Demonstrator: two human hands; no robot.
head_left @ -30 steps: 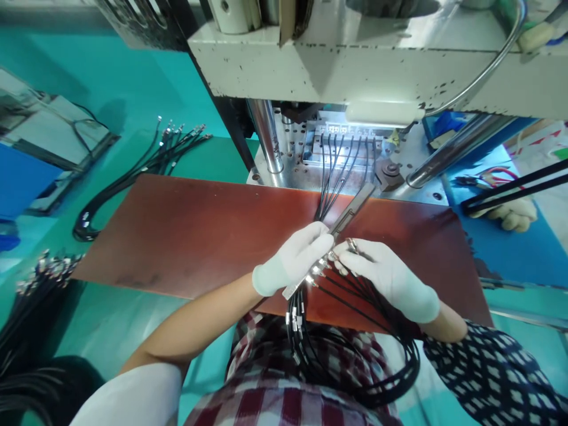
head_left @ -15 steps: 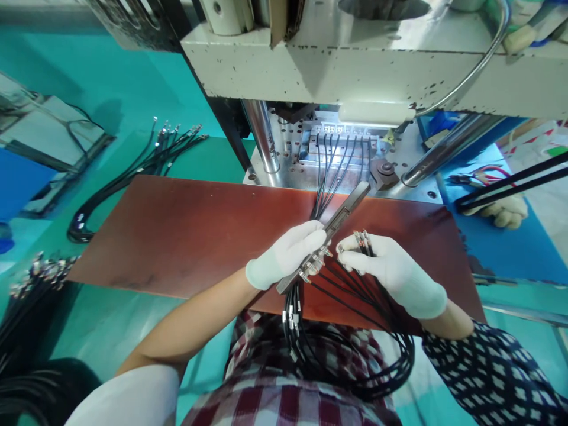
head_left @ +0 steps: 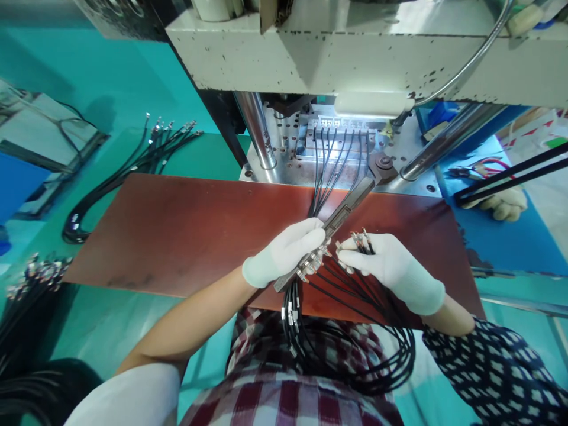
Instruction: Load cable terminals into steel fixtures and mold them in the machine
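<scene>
Left grip (head_left: pixel 293 245) clasps one long metal bar (head_left: pixel 344 214).

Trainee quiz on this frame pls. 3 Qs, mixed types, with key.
1. Multiple choice. Which hand grips the metal bar?
a) right hand
b) left hand
c) neither

2. True or false: the right hand holds nothing.

3. Fill in: the loose glove lies on a ____ surface.

Key:
1. b, left hand
2. False: it holds cable ends
3. blue
</scene>
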